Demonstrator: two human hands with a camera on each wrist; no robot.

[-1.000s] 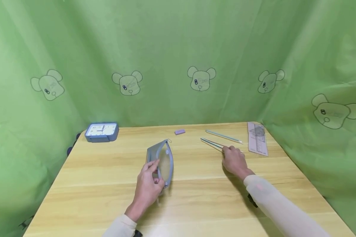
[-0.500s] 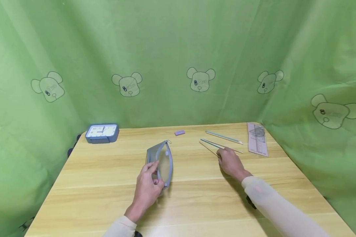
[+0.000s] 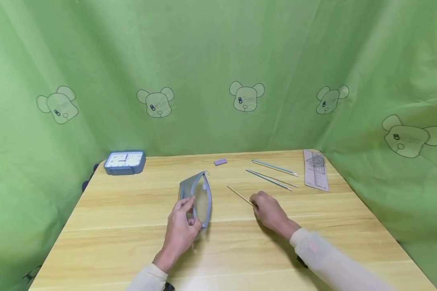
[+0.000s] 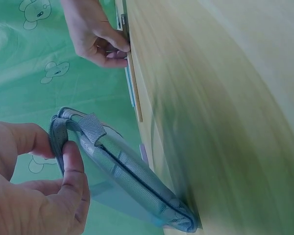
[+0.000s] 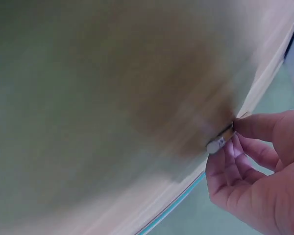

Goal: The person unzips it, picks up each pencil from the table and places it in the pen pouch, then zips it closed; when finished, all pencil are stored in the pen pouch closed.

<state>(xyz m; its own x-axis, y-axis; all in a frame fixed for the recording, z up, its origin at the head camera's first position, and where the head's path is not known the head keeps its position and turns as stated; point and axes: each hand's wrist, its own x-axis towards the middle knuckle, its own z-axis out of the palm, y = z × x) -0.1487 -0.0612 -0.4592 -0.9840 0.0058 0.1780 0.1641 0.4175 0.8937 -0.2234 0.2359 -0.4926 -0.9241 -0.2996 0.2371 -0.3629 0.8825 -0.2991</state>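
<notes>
My left hand pinches one edge of a blue-grey zippered pencil pouch near the table's middle. Its mouth gapes toward the right; in the left wrist view, thumb and fingers grip the zipper-tape end of the pouch. To the right, my right hand holds a yellow pencil low over the wood, its far end pointing up and left toward the pouch. The right wrist view shows the whitish tip of this pencil poking out between thumb and fingers. Behind that hand lie blue and yellow pencils.
Another pair of pencils lies farther back, beside a pale pink ruler set at the right edge. A purple eraser sits at the back middle. At the back left is a blue clock. Green curtain encloses the table.
My right hand has drawn one yellow pencil out of the front group and moved left and toward me with it. The left hand and pouch stay put.
</notes>
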